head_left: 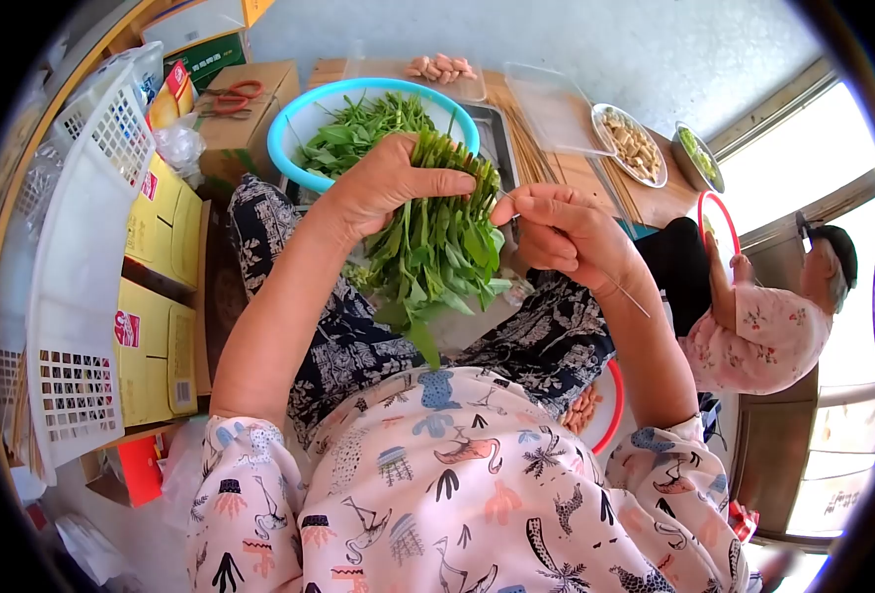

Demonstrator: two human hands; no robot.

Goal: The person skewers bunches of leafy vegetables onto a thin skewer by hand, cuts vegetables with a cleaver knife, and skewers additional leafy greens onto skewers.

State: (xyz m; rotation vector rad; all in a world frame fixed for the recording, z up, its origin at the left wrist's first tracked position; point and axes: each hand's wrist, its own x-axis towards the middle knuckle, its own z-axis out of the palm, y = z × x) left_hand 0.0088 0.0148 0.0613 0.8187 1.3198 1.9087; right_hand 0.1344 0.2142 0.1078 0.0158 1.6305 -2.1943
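My left hand (398, 183) grips a thick bunch of leafy green stems (437, 242), cut ends up and leaves hanging down over my lap. Just right of the bunch, my right hand (564, 232) is closed on a thin skewer (635, 298), whose one end reaches the stems and whose other end sticks out below the hand. Behind the bunch, a blue-rimmed basin (289, 148) holds more loose greens (358, 130).
A wooden table bears a clear tray (548, 107), skewers (518, 128), pink pieces (442, 68) and a plate of pale pieces (631, 143). Red scissors (232, 97) lie on a carton. A white basket (72, 267) stands left. Another person (763, 331) sits at right.
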